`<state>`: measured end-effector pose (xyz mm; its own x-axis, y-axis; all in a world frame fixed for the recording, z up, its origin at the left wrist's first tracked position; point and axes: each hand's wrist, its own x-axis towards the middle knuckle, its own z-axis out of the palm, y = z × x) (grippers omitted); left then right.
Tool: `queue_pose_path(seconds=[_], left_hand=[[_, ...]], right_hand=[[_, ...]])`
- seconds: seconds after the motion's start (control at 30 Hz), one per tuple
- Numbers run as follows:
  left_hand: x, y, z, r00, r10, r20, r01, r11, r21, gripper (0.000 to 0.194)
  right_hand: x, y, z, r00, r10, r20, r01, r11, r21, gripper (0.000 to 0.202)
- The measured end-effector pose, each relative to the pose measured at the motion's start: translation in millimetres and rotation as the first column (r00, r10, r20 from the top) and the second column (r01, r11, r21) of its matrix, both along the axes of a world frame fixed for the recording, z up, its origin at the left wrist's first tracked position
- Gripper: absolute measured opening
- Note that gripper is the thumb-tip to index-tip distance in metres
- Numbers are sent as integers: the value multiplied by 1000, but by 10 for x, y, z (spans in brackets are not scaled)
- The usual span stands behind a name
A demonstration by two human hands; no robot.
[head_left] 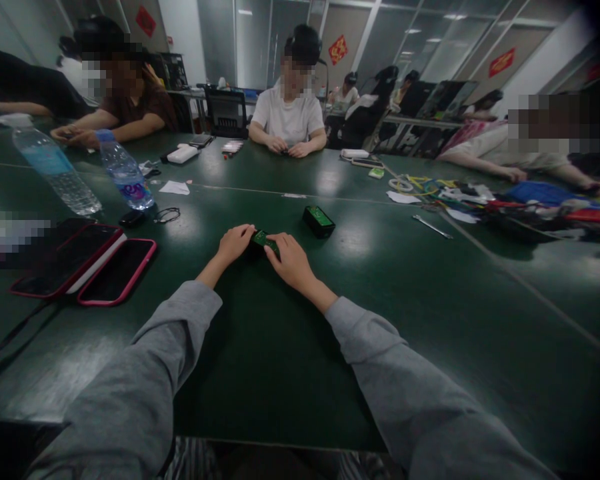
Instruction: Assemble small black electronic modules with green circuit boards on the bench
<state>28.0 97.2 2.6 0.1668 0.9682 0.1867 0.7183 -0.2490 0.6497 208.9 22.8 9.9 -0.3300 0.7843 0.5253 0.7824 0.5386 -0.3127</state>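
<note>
A small green piece that looks like a circuit board (266,242) lies between my hands, low over the table, with something dark beneath it. My left hand (235,243) is closed on its left end, thumb and fingers together. From the right, my right hand (291,261) grips the other end, fingertips lying over the green face. My fingers and the small size hide its details. Just beyond my right hand, apart from it, stands a black box with a green top (319,221).
Two phones (117,273) lie at left, near two water bottles (125,175) and a thin cable (167,215). A metal wrench-like tool (433,227) lies at right, before a heap of cables (460,197). Co-workers sit around the green table (290,373); one in white (287,117) faces me.
</note>
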Motion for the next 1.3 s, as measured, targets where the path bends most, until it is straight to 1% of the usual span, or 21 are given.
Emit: queue_pose_path(seconds=[0.13, 0.3, 0.7, 0.97, 1.3], left_hand=[[1, 14, -16, 1000, 11, -4, -11, 1000, -2, 46], [-3, 25, -33, 1000, 11, 13, -11, 1000, 0, 50], [3, 26, -31, 1000, 24, 1, -24, 1000, -11, 50], [2, -14, -5, 1000, 13, 11, -13, 1000, -2, 50], [4, 13, -18, 1000, 26, 0, -26, 1000, -15, 50]], right_hand=[[-2, 15, -16, 1000, -4, 16, 4, 1000, 5, 33], [-4, 8, -17, 1000, -1, 12, 1, 1000, 9, 33], [2, 8, -14, 1000, 3, -1, -3, 1000, -1, 32], [0, 10, -15, 1000, 2, 3, -2, 1000, 3, 32], [1, 15, -26, 1000, 2, 13, -2, 1000, 15, 34]])
